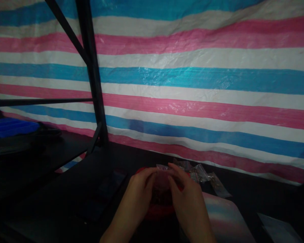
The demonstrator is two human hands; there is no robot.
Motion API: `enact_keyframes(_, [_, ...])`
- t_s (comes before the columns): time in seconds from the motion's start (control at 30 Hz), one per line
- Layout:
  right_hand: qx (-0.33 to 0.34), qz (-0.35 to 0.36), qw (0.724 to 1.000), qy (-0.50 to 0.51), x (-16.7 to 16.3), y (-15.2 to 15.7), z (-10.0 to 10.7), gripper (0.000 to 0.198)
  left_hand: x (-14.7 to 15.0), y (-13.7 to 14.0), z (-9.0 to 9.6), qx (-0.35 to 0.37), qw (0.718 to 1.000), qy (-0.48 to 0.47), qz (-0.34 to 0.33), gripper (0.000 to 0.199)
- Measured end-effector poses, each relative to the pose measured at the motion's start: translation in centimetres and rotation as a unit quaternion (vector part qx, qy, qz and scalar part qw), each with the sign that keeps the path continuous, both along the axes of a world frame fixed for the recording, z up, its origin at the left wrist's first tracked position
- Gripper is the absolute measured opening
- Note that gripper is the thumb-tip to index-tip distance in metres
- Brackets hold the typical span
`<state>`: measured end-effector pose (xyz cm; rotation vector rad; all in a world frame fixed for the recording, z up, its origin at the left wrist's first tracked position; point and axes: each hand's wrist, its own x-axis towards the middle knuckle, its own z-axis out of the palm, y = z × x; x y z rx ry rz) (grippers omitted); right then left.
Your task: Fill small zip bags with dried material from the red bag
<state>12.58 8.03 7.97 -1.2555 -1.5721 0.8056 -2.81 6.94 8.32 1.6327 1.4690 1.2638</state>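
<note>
A small clear plastic bag (pixel 162 180) is pinched at its upper edge between my two hands, above a red bowl (pixel 159 212). My left hand (pixel 141 182) grips the bag's left side with thumb and fingers. On the other side, the thumb and fingers of my right hand (pixel 186 185) hold its right edge. Small dark pieces (pixel 162 197) lie in the bowl below the bag; it is too dim to tell what they are. The hands and bag hide much of the bowl.
Several small filled zip bags (pixel 200 172) lie behind my right hand. A shiny flat panel (pixel 225 217) rests to the right, with flat clear bags (pixel 280 227) beyond. A dark flat object (pixel 103 192) lies left. A black post (pixel 92 74) stands before the striped tarp (pixel 192 81). Far left is a blue tray (pixel 14 127).
</note>
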Motion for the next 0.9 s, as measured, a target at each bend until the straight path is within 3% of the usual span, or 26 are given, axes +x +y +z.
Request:
enact_keyframes(0.2, [-0.01,-0.059,0.992,0.11,0.8,0.1,1.1,0.035,0.0,0.1,0.0,0.019,1.0,-0.001,0.019,0.032])
enact_keyframes(0.47, [0.001,-0.211,0.966,0.149,8.7,-0.7,4.0,0.059,0.0,0.0,0.2,0.066,0.992,-0.026,0.104,0.025])
enact_keyframes(0.53, [-0.006,-0.187,0.972,0.143,8.9,-0.9,4.0,0.061,0.0,0.1,0.2,0.067,0.991,-0.017,0.113,0.025])
enact_keyframes(0.67, [-0.027,-0.059,0.987,0.145,5.9,-0.7,2.2,0.056,0.6,0.2,0.2,0.067,0.995,0.01,0.074,0.028])
enact_keyframes(0.8, [-0.011,-0.024,0.995,0.092,2.9,-0.5,0.2,0.043,1.6,-0.1,0.3,0.055,0.997,0.045,0.012,0.03])
enact_keyframes(0.9, [-0.013,-0.008,0.998,0.066,2.3,-0.6,0.5,0.03,1.9,-0.2,0.4,0.056,0.996,0.065,0.013,0.029])
